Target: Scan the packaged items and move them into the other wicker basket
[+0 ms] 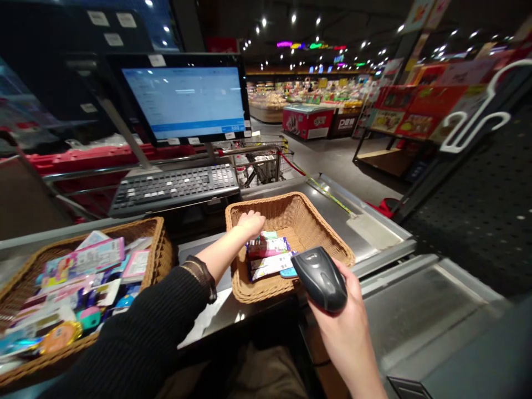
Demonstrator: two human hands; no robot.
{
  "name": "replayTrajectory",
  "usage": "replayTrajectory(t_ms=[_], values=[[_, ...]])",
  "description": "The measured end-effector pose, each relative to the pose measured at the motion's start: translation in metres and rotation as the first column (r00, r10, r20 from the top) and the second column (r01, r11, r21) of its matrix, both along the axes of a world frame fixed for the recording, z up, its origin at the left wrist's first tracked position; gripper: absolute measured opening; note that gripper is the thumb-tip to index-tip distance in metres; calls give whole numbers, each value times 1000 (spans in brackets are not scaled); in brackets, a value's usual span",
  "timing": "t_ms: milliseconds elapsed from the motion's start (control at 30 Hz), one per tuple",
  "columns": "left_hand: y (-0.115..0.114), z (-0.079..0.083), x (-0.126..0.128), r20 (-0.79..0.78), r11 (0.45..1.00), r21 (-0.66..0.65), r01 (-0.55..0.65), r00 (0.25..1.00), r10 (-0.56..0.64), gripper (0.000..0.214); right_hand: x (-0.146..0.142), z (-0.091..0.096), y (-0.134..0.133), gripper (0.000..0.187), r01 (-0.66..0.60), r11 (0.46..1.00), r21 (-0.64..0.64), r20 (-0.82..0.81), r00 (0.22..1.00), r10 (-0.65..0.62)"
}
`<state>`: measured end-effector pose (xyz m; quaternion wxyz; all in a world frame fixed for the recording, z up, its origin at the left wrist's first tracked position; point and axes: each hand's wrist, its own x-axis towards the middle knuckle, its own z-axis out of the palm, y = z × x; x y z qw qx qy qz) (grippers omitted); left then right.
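Scanning seems in hand: right hand [344,318] gripping the black plastic handheld scanner [320,277] over the tan rectangular wicker basket [260,292]'s near-right side, left hand [251,224] inside its left side—fingers curled, hold unclear—and flat white-and-purple packets [270,266] within, seemingly calling for steady aim.

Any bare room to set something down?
Bare: the counter between the right basket and yellow strap; the metal panel beyond the right hand; and the right basket's floor right of the packs. Crowded: the left basket, heaped with goods, and the right basket's left side, by the left hand.
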<state>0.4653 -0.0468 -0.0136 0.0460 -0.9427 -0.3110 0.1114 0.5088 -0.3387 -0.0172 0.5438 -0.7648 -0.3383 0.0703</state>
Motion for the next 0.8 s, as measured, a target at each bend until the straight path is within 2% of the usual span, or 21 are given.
replayTrajectory(t_ms=[133, 267, 367, 433, 533, 633, 700, 800], values=[[-17, 23, -51, 192, 996, 74, 40, 980, -54, 23, -15, 4, 8, 47, -73, 997, 14, 37, 997, 73], [-24, 31, -123, 375, 989, 148, 17, 924, -72, 20, -35, 9, 19, 46, -171, 985, 20, 78, 982, 169], [-15, 35, -189, 430, 984, 172, -53, 903, -27, 21, -51, 15, 24, 45, -202, 979, 38, 55, 978, 200], [0, 42, -239, 443, 971, 183, -151, 895, 56, 21, -57, 15, 25, 49, -224, 974, 48, 48, 974, 221], [28, 52, -317, 389, 928, 203, -312, 896, 216, 25, -58, 6, 27, 61, -257, 964, 74, 37, 966, 255], [51, 52, -382, 259, 881, 206, -427, 892, 372, 35, -57, -5, 32, 71, -280, 956, 85, 19, 960, 280], [60, 46, -411, 173, 879, 164, -448, 890, 422, 38, -59, -9, 36, 72, -300, 951, 76, 42, 954, 298], [67, 33, -431, 98, 884, 117, -452, 891, 442, 40, -66, -8, 40, 64, -347, 936, 65, 111, 934, 338]])
